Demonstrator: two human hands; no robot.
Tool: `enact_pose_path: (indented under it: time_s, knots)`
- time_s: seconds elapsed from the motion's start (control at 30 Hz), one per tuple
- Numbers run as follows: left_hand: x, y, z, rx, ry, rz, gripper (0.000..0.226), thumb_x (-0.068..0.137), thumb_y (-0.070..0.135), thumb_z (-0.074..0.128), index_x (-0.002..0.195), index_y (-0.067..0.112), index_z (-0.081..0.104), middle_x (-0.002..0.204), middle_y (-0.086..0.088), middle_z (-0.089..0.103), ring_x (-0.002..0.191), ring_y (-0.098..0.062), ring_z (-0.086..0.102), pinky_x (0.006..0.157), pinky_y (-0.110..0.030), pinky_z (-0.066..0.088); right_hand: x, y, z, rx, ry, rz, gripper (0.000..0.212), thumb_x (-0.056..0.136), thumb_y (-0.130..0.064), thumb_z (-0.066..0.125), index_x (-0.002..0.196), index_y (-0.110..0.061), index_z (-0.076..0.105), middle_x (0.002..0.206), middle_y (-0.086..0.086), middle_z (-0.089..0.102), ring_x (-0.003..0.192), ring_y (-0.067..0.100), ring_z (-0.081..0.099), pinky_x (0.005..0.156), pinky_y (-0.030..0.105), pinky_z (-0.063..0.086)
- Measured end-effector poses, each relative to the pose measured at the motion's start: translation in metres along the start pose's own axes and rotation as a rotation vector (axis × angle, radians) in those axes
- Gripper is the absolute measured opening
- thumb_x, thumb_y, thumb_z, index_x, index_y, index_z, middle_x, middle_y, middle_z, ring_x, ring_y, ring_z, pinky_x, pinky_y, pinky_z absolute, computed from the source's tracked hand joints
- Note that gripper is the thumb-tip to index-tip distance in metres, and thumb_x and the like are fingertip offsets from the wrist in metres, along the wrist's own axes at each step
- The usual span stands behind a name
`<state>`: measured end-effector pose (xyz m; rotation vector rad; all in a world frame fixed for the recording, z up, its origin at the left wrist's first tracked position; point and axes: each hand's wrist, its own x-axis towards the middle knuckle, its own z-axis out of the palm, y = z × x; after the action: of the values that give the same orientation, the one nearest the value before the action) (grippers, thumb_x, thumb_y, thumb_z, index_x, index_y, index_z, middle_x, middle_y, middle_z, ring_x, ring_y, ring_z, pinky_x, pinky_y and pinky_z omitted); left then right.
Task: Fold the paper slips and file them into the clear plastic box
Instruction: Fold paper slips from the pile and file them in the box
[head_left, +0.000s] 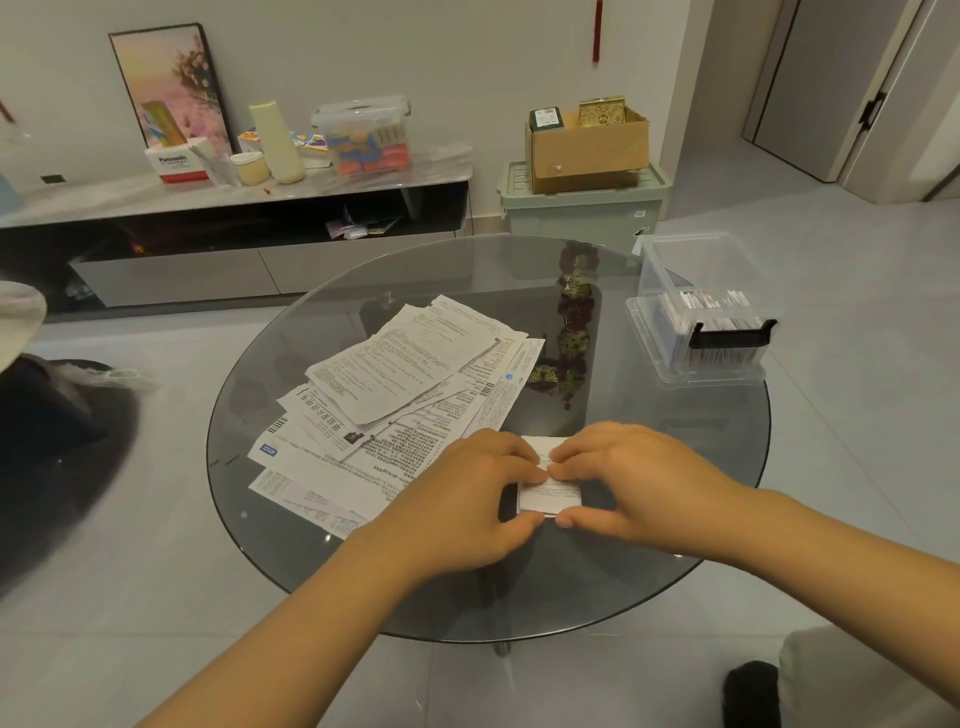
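A small folded white paper slip (550, 496) lies on the round glass table (649, 519) near its front. My left hand (467, 499) and my right hand (631, 480) meet over it, fingertips pressing on its top and thumbs at its near edge. A loose pile of printed paper slips (395, 384) spreads to the left of my hands. The clear plastic box (701, 312) stands at the table's right edge, lid off, with several folded slips upright inside.
A dark ornament (569, 343) shows through the glass between the pile and the box. Behind the table are a low cabinet (234, 234) with clutter, a green bin (582, 202) and a cardboard box (587, 145). A dark seat (52, 441) is at left.
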<state>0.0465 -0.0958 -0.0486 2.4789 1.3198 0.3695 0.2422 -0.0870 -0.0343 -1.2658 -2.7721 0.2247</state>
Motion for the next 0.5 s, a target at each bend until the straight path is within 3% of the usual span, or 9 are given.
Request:
enact_pose_path:
  time_s: [0.07,0.17,0.27,0.33,0.43,0.5]
  knots:
    - [0.001,-0.001,0.000,0.009,0.001,0.004,0.041,0.084,0.039,0.062,0.123,0.025,0.062,0.127,0.011,0.055,0.118,-0.005,0.044,0.101,-0.025,0.037,0.001,-0.001,0.000,-0.044,-0.003,-0.016,0.045,0.089,-0.053,0.047,0.127,-0.030,0.057,0.129,-0.013,0.055,0.116,0.008,0.049,0.096,0.026,0.042]
    - [0.002,-0.001,-0.001,0.018,-0.004,0.009,0.044,0.082,0.044,0.064,0.122,0.026,0.061,0.125,0.012,0.054,0.116,-0.003,0.043,0.098,-0.020,0.037,0.002,-0.001,0.003,-0.114,0.018,-0.021,0.041,0.087,-0.049,0.041,0.109,-0.024,0.066,0.106,-0.006,0.067,0.096,0.013,0.058,0.081,0.032,0.049]
    - [0.004,-0.003,0.002,0.000,-0.003,-0.010,0.036,0.080,0.045,0.065,0.112,0.026,0.064,0.111,0.010,0.058,0.104,-0.005,0.047,0.089,-0.023,0.041,0.003,-0.002,-0.001,-0.090,0.056,0.025,0.033,0.089,-0.042,0.039,0.099,-0.024,0.065,0.088,-0.002,0.067,0.079,0.016,0.059,0.070,0.033,0.048]
    - [0.007,0.000,0.002,-0.049,0.073,-0.061,0.018,0.085,0.037,0.063,0.095,0.023,0.066,0.094,0.008,0.059,0.088,-0.005,0.049,0.078,-0.026,0.043,0.003,-0.003,-0.002,-0.042,0.093,0.058,0.027,0.092,-0.038,0.039,0.100,-0.023,0.060,0.086,-0.001,0.065,0.077,0.019,0.057,0.068,0.034,0.046]
    - [0.012,0.005,0.002,-0.117,0.151,-0.186,0.019,0.089,0.034,0.059,0.075,0.021,0.062,0.075,0.006,0.058,0.068,-0.007,0.048,0.060,-0.023,0.035,0.005,-0.002,-0.001,0.130,0.142,0.135,0.019,0.093,-0.036,0.043,0.099,-0.024,0.056,0.088,0.000,0.063,0.081,0.017,0.056,0.072,0.036,0.046]
    - [0.015,0.007,0.003,-0.151,0.163,-0.262,0.015,0.088,0.031,0.060,0.073,0.026,0.059,0.067,0.008,0.056,0.063,-0.005,0.048,0.054,-0.016,0.031,0.009,0.002,0.000,0.234,0.156,0.193,0.012,0.092,-0.036,0.049,0.097,-0.027,0.055,0.089,-0.002,0.063,0.084,0.014,0.056,0.075,0.035,0.047]
